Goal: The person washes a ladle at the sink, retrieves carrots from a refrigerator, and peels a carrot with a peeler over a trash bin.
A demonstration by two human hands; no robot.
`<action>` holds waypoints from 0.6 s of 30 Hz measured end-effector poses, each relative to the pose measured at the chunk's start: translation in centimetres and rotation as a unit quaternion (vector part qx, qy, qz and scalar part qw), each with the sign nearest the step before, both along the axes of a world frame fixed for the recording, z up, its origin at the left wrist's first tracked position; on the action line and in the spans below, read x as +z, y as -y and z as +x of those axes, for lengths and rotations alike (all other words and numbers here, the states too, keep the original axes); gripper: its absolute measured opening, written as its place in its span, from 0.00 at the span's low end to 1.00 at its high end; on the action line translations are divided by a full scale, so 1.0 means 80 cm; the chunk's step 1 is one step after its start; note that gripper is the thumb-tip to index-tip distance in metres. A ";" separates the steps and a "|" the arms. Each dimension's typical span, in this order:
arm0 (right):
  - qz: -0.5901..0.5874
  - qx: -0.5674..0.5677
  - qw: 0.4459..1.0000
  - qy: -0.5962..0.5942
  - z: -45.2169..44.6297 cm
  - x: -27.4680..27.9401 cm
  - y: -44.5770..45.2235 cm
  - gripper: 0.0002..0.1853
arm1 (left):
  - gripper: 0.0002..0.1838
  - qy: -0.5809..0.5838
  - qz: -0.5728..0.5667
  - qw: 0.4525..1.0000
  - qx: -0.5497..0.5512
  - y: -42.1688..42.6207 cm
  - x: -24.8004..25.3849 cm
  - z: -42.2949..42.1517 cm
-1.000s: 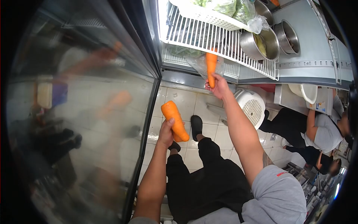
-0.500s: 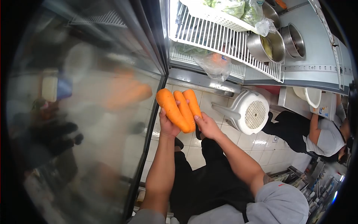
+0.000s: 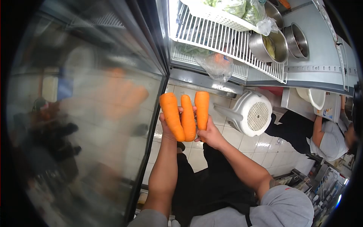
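Observation:
Three carrots are held side by side in front of me, above the tiled floor. My left hand [image 3: 167, 126] is wrapped round the thick left carrot [image 3: 171, 116] from below, its thumb at the left side. The middle carrot [image 3: 188, 118] lies against the left one, with fingertips showing behind its upper part. My right hand [image 3: 210, 133] grips the lower end of the right carrot [image 3: 202, 109]. Beyond them, a clear plastic bag [image 3: 214, 64] with something orange inside hangs over the edge of the lower fridge shelf.
The glass fridge door [image 3: 94, 125] stands open at left. The wire shelf [image 3: 227, 39] bears a white basket [image 3: 227, 19] of bagged greens and metal pots [image 3: 268, 47]. A white plastic stool [image 3: 257, 115] stands on the floor. Another person [image 3: 329, 140] is at the right.
My right hand has brought a carrot from the fridge to beside my left hand. Since then, the right carrot has separated slightly from the middle one, and the carrots stand more upright.

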State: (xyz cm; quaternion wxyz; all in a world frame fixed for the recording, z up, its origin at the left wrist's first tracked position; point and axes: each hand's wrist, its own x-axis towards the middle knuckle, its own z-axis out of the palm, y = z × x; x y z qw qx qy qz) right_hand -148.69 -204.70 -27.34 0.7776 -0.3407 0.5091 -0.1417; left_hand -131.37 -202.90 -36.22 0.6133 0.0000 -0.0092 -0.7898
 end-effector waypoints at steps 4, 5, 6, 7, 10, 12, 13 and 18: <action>-0.041 0.044 0.998 -0.029 -0.013 -0.003 0.001 0.45 | 0.40 -0.001 0.030 1.000 -0.005 -0.004 0.008 -0.010; -0.077 0.063 0.993 -0.064 -0.012 0.008 0.002 0.45 | 0.40 0.004 0.027 1.000 -0.006 -0.006 0.007 -0.012; -0.113 0.066 0.989 -0.070 -0.012 0.008 -0.001 0.45 | 0.40 0.008 0.024 1.000 -0.007 -0.007 0.005 -0.014; -0.149 0.068 0.983 -0.077 -0.013 0.009 -0.005 0.46 | 0.39 0.012 0.021 1.000 -0.009 -0.006 0.010 -0.015; -0.200 -0.014 0.979 0.033 -0.026 -0.003 -0.023 0.46 | 0.39 -0.035 -0.020 0.999 -0.026 -0.006 0.028 -0.014; -0.150 -0.115 0.967 0.168 -0.038 0.005 -0.021 0.47 | 0.40 -0.042 -0.022 0.998 -0.039 -0.010 0.038 -0.011; -0.126 -0.156 0.963 0.180 -0.041 0.007 -0.016 0.45 | 0.40 -0.047 -0.021 0.998 -0.045 -0.014 0.043 -0.011; -0.058 -0.238 0.951 0.186 -0.026 0.004 0.020 0.31 | 0.40 -0.012 -0.047 0.996 -0.071 -0.012 0.044 -0.017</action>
